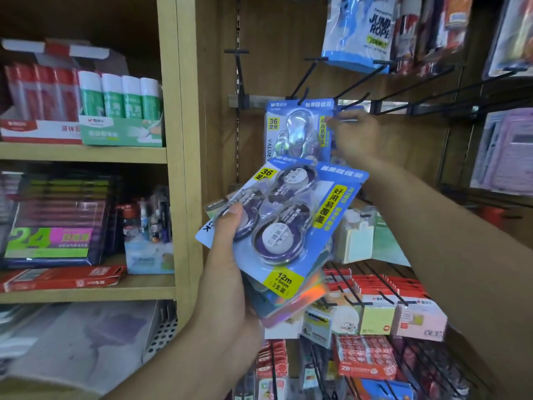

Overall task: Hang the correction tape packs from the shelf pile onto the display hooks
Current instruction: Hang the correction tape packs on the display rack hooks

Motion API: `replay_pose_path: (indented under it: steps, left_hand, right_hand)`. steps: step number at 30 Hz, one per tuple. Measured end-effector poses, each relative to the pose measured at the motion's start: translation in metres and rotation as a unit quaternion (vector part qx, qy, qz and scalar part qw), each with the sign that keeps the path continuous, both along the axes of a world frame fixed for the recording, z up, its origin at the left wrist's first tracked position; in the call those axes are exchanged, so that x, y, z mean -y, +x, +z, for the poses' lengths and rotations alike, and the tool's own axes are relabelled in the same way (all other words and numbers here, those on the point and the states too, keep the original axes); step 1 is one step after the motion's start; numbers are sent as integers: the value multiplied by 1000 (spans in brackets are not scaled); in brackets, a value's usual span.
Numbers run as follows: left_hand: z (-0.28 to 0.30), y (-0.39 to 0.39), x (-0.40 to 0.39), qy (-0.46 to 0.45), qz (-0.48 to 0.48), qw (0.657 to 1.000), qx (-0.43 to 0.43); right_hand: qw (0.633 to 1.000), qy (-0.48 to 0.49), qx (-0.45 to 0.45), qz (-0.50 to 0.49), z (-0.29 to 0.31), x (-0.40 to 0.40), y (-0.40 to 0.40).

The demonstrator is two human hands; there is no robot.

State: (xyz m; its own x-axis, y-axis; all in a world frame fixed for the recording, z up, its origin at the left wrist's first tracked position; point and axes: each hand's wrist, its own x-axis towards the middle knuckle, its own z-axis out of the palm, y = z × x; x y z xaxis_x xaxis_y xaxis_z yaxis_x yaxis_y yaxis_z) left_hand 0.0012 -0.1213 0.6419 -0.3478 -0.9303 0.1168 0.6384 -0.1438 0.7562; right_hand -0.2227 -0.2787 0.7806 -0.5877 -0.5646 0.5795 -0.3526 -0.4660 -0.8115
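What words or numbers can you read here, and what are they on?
"36", "12m x 5mm", "M&G": held correction tape pack
"36", "VALUE": hung pack
"JUMP ROPE": blue bag
"24": dark box
"2B": red packs
Other print is too blurred to read.

on my left i see a wooden shelf (86, 153) with green glue sticks (122, 96) beside red ones (43, 92). a jump rope pack (360, 30) hangs top right, and sticky note blocks (377, 317) sit low on the right.
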Motion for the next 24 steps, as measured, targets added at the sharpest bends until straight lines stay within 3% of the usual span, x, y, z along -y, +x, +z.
replay_pose_path:
  steps: [6,14,24]
  left_hand:
    - [-3,-8,11,-9,65,997,-48]
    - [-12,-24,26,2,143,988,-56]
    - [-19,-31,30,5,107,994,-36]
  right_hand:
    - [988,-50,59,130,-32,-86,27]
    - [966,47,6,253,-111,-154,73]
    - [959,71,119,246,-115,-129,65]
